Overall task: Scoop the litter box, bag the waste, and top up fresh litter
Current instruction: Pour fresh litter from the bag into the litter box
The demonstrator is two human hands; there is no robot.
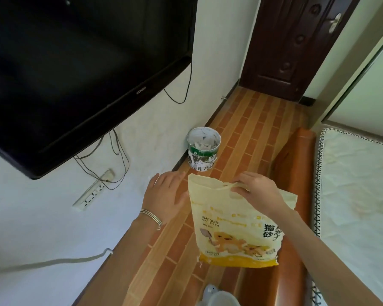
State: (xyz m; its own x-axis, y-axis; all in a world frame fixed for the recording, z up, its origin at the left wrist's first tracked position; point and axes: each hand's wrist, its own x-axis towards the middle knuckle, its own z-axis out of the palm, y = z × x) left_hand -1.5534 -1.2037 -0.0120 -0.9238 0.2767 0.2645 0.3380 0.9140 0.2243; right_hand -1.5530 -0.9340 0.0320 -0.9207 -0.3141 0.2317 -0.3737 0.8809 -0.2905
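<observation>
A cream and yellow bag of bentonite cat litter (232,230) hangs upright in front of me above the floor. My right hand (255,191) grips the cut-out handle at the bag's top. My left hand (167,195), with thin bangles on the wrist, is flat and spread just left of the bag's upper edge, its thumb near or touching the bag. No litter box or scoop shows in the view.
A paint-splashed bucket (203,151) with scraps inside stands against the wall ahead. A black television (75,74) hangs at upper left with cables and a power strip (94,191) below. A bed (352,206) with an orange-brown frame is at right. A dark door (296,45) closes the corridor.
</observation>
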